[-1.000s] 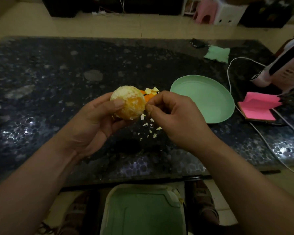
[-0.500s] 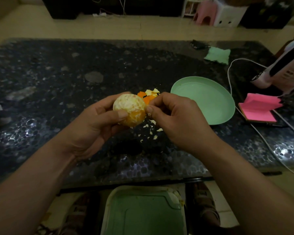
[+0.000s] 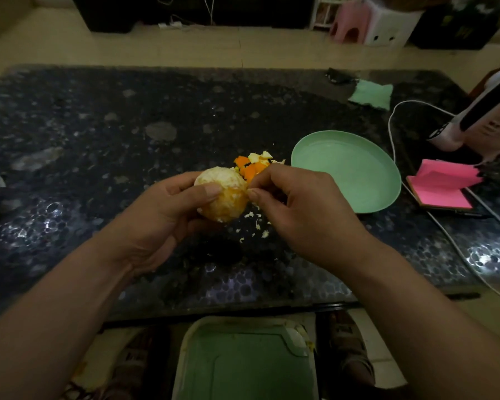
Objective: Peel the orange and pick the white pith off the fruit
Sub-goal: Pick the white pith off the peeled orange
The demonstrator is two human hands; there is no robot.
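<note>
A peeled orange, pale with white pith on top and bare orange flesh lower down, is held above the dark table by my left hand, thumb across its front. My right hand touches the fruit's right side, thumb and forefinger pinched together at its surface; whether a bit of pith lies between them is too small to tell. Orange peel pieces lie in a small heap just behind the fruit. White pith crumbs are scattered on the table below it.
A mint-green plate sits to the right. Pink sticky notes, a white cable and a green cloth lie further right. A green bin lid is below the table's near edge.
My left hand has turned the orange so more white pith faces up. My right fingers stayed pinching at its right side.
</note>
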